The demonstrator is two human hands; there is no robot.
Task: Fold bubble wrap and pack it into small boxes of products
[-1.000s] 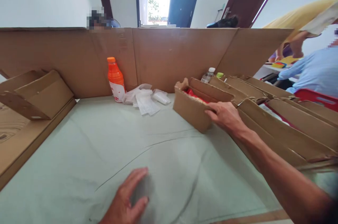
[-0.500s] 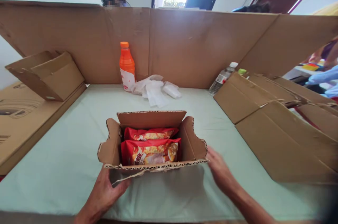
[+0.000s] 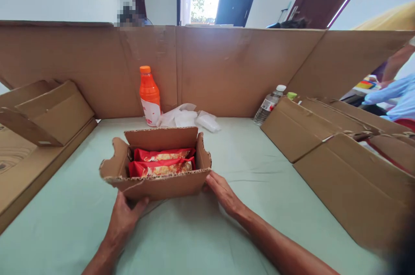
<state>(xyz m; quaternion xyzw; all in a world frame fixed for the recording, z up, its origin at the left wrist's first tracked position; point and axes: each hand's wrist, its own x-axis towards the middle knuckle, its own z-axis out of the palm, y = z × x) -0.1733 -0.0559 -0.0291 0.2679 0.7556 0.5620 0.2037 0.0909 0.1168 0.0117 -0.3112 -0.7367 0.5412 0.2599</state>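
Note:
An open cardboard box [image 3: 165, 187] with torn, jagged edges is in front of me, tilted a little. Inside it stand red snack packets [image 3: 162, 167], one behind another. My left hand [image 3: 125, 214] grips the box's lower left corner, thumb along the front and the other fingers hidden beneath or behind. At the right end, my right hand [image 3: 223, 190] is closed on the lower corner, its fingertips partly hidden by the cardboard. Beyond the box are crumpled clear plastic wrappers [image 3: 186, 118] and an orange bottle [image 3: 150, 95] standing upright.
A tall cardboard wall [image 3: 233, 67] runs along the back of the pale green table [image 3: 181, 236]. Cardboard boxes [image 3: 343, 180] line the right side, with a leaning clear water bottle [image 3: 269, 105] behind. Another open box [image 3: 61, 113] sits at left. A person's blue sleeve [image 3: 394, 95] shows at far right.
The box with the packets has moved left and away from me, both hands going with it. Its front now shows more. The camera view has tipped slightly upward.

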